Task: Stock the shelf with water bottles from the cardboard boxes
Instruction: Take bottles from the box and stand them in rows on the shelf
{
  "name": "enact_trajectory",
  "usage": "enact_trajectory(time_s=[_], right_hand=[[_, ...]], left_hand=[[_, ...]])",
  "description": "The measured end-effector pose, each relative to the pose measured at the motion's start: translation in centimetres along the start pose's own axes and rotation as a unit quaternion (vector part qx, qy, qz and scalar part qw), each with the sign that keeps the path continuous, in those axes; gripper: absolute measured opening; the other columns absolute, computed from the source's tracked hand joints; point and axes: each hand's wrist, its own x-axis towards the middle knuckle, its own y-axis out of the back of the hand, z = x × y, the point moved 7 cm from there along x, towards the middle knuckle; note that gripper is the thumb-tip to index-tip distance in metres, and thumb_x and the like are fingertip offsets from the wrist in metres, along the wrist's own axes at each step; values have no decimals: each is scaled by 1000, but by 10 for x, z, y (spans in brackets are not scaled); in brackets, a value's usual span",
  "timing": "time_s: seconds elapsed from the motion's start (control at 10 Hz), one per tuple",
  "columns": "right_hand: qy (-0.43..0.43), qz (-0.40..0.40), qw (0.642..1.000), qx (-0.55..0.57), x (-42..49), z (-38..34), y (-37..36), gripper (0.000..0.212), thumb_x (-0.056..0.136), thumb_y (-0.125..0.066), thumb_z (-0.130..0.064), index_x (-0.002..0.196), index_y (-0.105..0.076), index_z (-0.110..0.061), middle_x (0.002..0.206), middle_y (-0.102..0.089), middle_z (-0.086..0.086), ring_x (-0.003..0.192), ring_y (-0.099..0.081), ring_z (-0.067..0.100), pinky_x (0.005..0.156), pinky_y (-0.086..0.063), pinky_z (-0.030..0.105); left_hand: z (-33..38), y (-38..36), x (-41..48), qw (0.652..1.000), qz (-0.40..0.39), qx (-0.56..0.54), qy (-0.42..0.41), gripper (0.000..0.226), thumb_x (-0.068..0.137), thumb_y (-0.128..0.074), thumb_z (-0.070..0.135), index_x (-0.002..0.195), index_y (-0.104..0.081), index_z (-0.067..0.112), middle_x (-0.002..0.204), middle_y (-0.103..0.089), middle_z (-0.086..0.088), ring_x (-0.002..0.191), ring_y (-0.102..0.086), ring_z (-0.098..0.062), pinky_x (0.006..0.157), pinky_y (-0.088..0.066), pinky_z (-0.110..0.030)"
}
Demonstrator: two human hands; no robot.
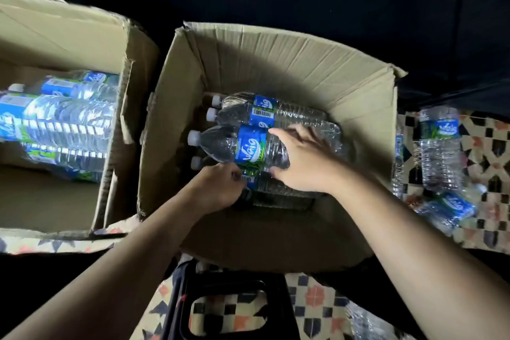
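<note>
Head view, the only one I have. My right hand (303, 163) is clamped on the top bottle (242, 146). The fingers wrap over its far side and the thumb hooks its near side, just behind the blue label. I judge that grip suits the job: the ribbed body gives purchase, and the white cap is left pointing out to the hand's left.

My left hand (218, 193) sits just beside and below the right. Its fingers are curled in against the label of the lower bottle (262, 183), right under the top one. I cannot tell whether they grip that bottle or only steady the stack while the top one comes free.

Both hands are inside the middle box (276, 63). More bottles (262, 110) lie on their sides just beyond my right fingertips, packed flat with their caps all one way, so each must be lifted out lengthwise.

Well to the left of my left hand, the left box (69, 30) holds another layer of bottles (60, 124). To the right of my right forearm, loose bottles (440, 146) lie on the tiled floor (485, 157).

No shelf shows here, so I judge this to be the pick-up step.
</note>
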Motion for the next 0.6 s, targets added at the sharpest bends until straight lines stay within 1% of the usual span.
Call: enact_trajectory(time_s=[0.1, 0.2, 0.3, 0.4, 0.5, 0.6], right_hand=[[-9, -25, 1000, -13, 7, 8, -8, 91, 89, -60, -52, 155, 1, -38, 164, 1, 5, 150, -2, 28, 121, -9, 48], [-22, -32, 999, -18, 14, 13, -11, 99, 87, -64, -54, 155, 5, -39, 165, 7, 4, 151, 2, 29, 122, -7, 49], [-36, -18, 999, -33, 27, 20, -19, 105, 85, -69, -49, 155, 8, -37, 165, 9, 3, 151, 3, 28, 122, -5, 49], [-46, -16, 997, -52, 35, 21, -28, 107, 84, -70, -40, 154, 11, -38, 165, 8, 4, 151, 3, 30, 122, -5, 51], [-48, 22, 994, -98, 39, 17, -35, 114, 80, -76, -36, 153, 11, -38, 163, -3, 7, 150, -5, 33, 119, -7, 54], [-47, 32, 991, -125, 36, 12, -37, 116, 78, -78, -38, 153, 10, -37, 160, -11, 8, 147, -14, 34, 117, -12, 56]], left_hand=[[4, -8, 13, 997, -52, 61, -18, 34, 102, -45, 32, 123, -62, 12, 132, -56, -8, 118, -53, -24, 96, -43, -30], [6, -13, 21, 994, -56, 91, -24, 35, 105, -40, 28, 125, -59, 6, 134, -55, -11, 121, -50, -25, 85, -36, -23], [7, -21, 29, 991, -69, 119, -7, 35, 106, -38, 30, 125, -57, 8, 134, -55, -12, 121, -50, -23, 82, -30, -22], [4, -29, 36, 983, -65, 174, -2, 41, 106, -37, 33, 130, -56, 6, 137, -55, -12, 124, -51, -24, 86, -35, -25], [5, -31, 38, 976, -27, 214, 16, 44, 103, -40, 36, 127, -60, 4, 131, -60, -12, 122, -57, -26, 88, -42, -27], [-1, -33, 34, 976, -10, 217, 27, 43, 103, -41, 34, 127, -59, 3, 131, -60, -13, 122, -57, -28, 92, -44, -29]])
